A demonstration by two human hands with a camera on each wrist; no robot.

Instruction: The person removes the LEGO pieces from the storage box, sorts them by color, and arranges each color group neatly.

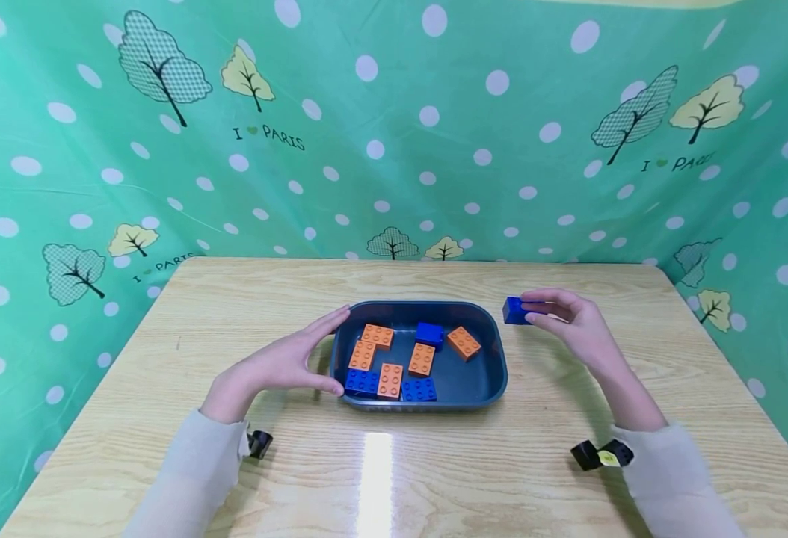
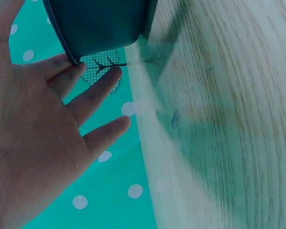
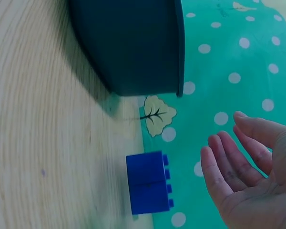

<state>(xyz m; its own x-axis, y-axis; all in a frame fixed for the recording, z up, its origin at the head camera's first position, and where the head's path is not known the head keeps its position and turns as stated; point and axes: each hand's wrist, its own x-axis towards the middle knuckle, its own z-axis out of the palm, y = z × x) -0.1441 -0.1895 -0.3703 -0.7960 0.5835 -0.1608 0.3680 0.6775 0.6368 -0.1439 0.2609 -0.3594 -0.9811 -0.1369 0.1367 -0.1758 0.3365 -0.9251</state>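
A dark blue rectangular tub (image 1: 428, 406) stands on the table, holding several orange bricks (image 1: 422, 359) and three blue bricks (image 1: 430, 335). My left hand (image 1: 286, 365) spans the tub's left end, fingers at the far corner and thumb at the near one. Those fingers look spread and mostly straight in the left wrist view, with tips at the tub's rim (image 2: 76, 60). Right of the tub, a blue brick (image 3: 148, 183) sits on the table with studs up. My right hand (image 3: 250, 167) hovers just above and beside it, fingers loosely bent, a gap showing between them.
The pale wooden table (image 1: 286, 478) ends at a green dotted cloth (image 1: 394, 172) hanging behind and at both sides. A small black camera (image 1: 259, 444) is strapped at the left wrist, and another black camera (image 1: 585, 455) at the right.
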